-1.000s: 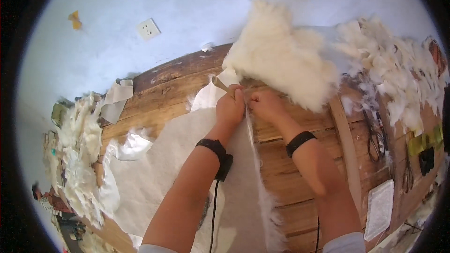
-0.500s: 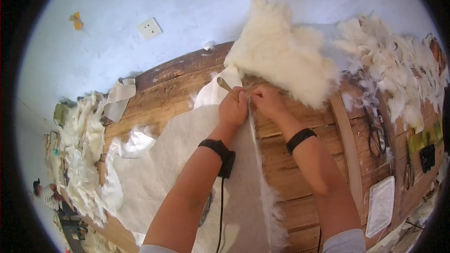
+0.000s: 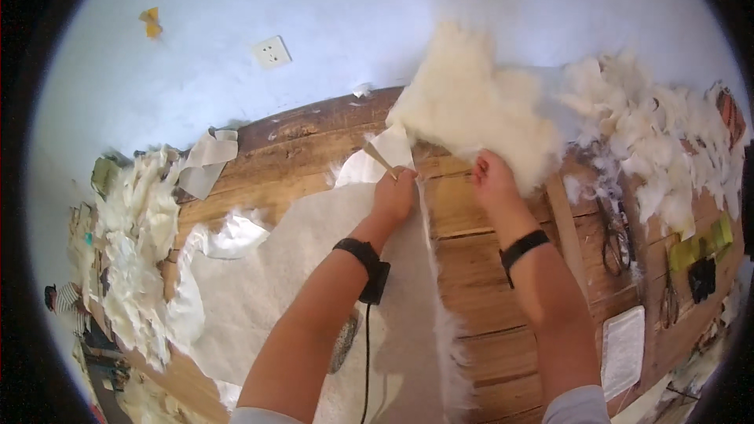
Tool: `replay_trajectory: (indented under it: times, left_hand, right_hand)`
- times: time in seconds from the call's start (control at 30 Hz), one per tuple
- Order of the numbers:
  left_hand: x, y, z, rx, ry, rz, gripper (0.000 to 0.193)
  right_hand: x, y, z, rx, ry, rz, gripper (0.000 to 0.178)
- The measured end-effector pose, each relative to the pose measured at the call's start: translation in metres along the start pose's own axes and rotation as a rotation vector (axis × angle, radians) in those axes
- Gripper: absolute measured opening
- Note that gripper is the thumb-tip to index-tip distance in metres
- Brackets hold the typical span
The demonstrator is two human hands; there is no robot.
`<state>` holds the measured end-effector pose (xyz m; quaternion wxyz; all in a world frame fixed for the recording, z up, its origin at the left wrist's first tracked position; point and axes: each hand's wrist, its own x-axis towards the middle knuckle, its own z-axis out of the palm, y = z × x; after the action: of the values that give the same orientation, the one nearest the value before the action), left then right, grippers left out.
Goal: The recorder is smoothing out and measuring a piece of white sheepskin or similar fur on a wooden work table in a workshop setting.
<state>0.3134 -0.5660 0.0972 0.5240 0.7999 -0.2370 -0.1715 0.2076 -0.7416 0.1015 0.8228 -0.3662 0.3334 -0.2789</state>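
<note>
A large pelt (image 3: 314, 259) lies skin side up on the wooden table, white fur fringing its right edge. At its upper right corner, my left hand (image 3: 394, 195) is closed around a slim, flat, tan-coloured tool (image 3: 378, 157) whose end sticks out up and left; the rest is hidden in the fingers. Those fingers also rest by the pelt's edge. My right hand (image 3: 496, 179) is apart to the right, fingers pinched over bare boards beside a fluffy cream fleece (image 3: 479, 110). Whatever the pinch holds is too small to make out.
Heaps of white fur scraps (image 3: 137, 243) lie at the left, with more scraps (image 3: 644, 133) at the far right. Scissors (image 3: 613, 247), a white rectangular pad (image 3: 624, 349) and a wooden strip (image 3: 564, 224) are on the right. A cable (image 3: 367, 361) hangs from my left wrist. Another person (image 3: 67, 298) is far left.
My right hand has moved away from my left, to the right toward the fleece. My left hand stays at the pelt's edge with the tool. The whole view has shifted slightly.
</note>
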Motion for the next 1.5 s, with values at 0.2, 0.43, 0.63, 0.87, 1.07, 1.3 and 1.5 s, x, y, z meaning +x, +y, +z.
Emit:
replay_trajectory:
  times: [0.2,0.43,0.63,0.87,1.07,1.3,1.5]
  left_hand:
    - [-0.04,0.013,-0.013,-0.053,-0.152,0.03,0.031]
    - [-0.121,0.066,0.018,0.109,-0.303,0.527,0.024]
    - [-0.168,0.078,-0.009,0.246,-0.676,0.524,0.047]
    - [-0.295,0.073,-0.158,0.219,-0.781,0.196,0.038]
    - [-0.427,-0.059,-0.286,0.342,0.29,-0.184,0.025]
    - [-0.527,-0.131,-0.31,0.437,0.758,-0.336,0.025]
    - [-0.554,-0.158,-0.287,0.714,0.988,-0.143,0.026]
  right_hand:
    - [-0.087,-0.038,-0.042,-1.682,-0.665,-0.683,0.032]
    - [-0.173,-0.02,0.006,-0.855,-0.542,-0.652,0.037]
    - [-0.195,-0.05,-0.004,-1.02,-0.246,-0.522,0.028]
    - [-0.117,-0.066,-0.175,-1.813,0.332,-0.955,0.023]
    - [-0.128,-0.069,-0.18,-2.067,0.25,-0.655,0.023]
    - [-0.118,-0.039,-0.14,-1.888,0.011,-0.89,0.044]
    - [-0.165,0.071,-0.072,-1.765,-0.35,-0.899,0.044]
